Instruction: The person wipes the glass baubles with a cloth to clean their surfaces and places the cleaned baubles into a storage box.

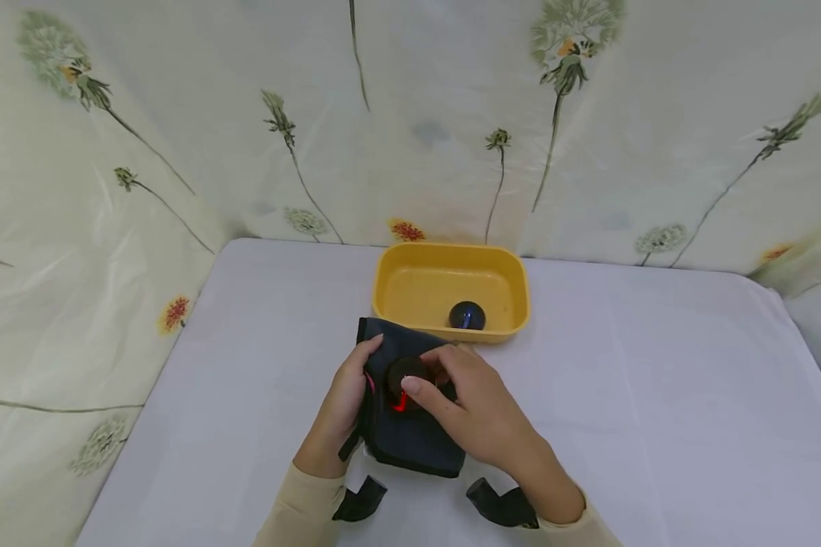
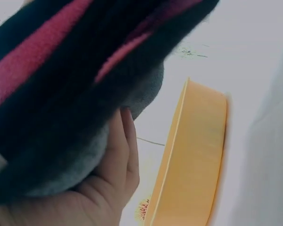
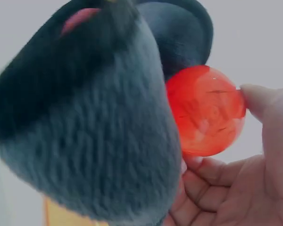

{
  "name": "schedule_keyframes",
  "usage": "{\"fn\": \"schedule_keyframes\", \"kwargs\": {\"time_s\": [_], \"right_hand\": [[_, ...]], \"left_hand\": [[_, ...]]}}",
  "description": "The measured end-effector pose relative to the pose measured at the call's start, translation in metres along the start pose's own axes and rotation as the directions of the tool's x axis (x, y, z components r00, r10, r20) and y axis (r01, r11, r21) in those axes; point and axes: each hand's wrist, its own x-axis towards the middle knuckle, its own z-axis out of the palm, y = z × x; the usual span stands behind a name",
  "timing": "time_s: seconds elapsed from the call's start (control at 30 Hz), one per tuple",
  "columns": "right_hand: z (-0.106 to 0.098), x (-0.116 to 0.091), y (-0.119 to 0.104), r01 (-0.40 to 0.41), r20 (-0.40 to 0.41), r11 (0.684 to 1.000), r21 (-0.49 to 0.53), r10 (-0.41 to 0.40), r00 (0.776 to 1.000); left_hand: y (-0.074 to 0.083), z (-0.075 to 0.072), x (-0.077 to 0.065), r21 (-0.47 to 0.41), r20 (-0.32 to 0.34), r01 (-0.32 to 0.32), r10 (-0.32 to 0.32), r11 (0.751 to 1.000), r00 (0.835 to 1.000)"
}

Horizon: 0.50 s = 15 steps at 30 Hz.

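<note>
My left hand [image 1: 342, 399] grips the left edge of a dark blue cloth pouch [image 1: 410, 450] with black trim, thumb over the near face. Pink stripes show inside the pouch [image 2: 42, 47] in the left wrist view. Between the thumb and fingers of my right hand [image 1: 479, 403] is a round ball [image 1: 402, 374], pinched against or just over the pouch. That ball [image 3: 205, 113] looks translucent red in the right wrist view but mostly dark with a red glint from the head. The pouch's fuzzy grey-blue side [image 3: 113, 136] hides part of the right fingers.
A yellow plastic tray [image 1: 417, 285] stands just beyond the pouch, its near corner close to it. Inside lies a dark ball [image 1: 467, 315] with a blue glint. White cloth [image 1: 657, 380] covers the table; a flower-print sheet [image 1: 424, 137] hangs behind. Black curved pieces [image 1: 361, 500] sit by both wrists.
</note>
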Motion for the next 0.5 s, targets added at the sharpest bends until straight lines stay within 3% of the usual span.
{"fn": "schedule_keyframes", "kwargs": {"time_s": [0.1, 0.23, 0.43, 0.5], "right_hand": [[-0.009, -0.002, 0.003, -0.027, 0.015, 0.980, 0.195, 0.025, 1.000], [-0.019, -0.003, 0.010, 0.013, -0.007, 0.921, 0.390, -0.011, 1.000], [-0.037, -0.003, 0.016, 0.102, -0.151, 0.843, 0.528, -0.025, 0.988], [-0.043, -0.003, 0.019, 0.101, -0.217, 0.841, 0.532, 0.020, 0.976]], "left_hand": [[0.001, 0.002, -0.002, -0.021, -0.003, -0.008, 0.008, 1.000, 1.000], [0.001, 0.001, -0.002, -0.035, 0.000, -0.016, 0.016, 0.999, 1.000], [0.003, -0.003, -0.004, -0.017, -0.046, -0.014, 0.013, 1.000, 0.999], [0.004, -0.005, -0.004, -0.018, -0.062, -0.024, 0.023, 1.000, 0.998]]}}
